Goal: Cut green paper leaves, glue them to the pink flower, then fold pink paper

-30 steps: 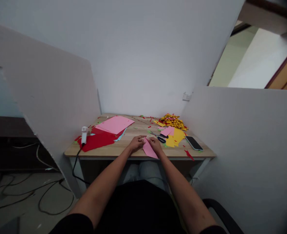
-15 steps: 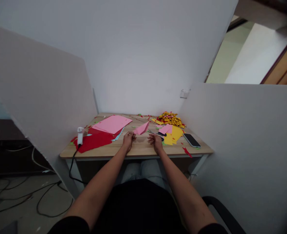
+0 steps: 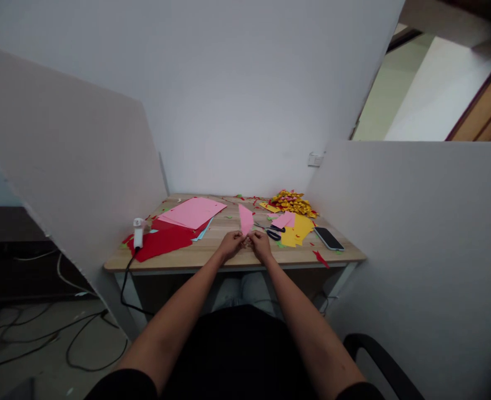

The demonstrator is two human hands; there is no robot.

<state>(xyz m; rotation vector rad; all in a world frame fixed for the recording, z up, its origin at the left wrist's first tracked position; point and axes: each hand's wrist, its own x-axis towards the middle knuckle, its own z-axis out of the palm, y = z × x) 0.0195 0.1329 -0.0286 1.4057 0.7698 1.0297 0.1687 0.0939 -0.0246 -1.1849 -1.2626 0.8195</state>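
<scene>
A folded pink paper piece [image 3: 246, 218] stands upright over the middle of the table. My left hand [image 3: 231, 244] pinches its lower end from the left, and my right hand [image 3: 259, 244] closes on the same end from the right. The fingertips of both hands almost meet there. Just right of the paper lie scissors with dark handles [image 3: 274, 235], partly under small pink sheets [image 3: 286, 220]. Yellow sheets [image 3: 299, 230] are beside them.
Large pink sheets [image 3: 195, 211] and red paper [image 3: 162, 242] lie at the left, near a white corded tool [image 3: 138, 233]. A yellow folded pile [image 3: 294, 204] is at the back right, a phone [image 3: 329, 239] at the right edge. Partitions flank the table [image 3: 204, 260].
My right hand has moved left and closed on the pink paper. My left hand has shifted right and nearer to me. The paper has turned from slanting right to upright.
</scene>
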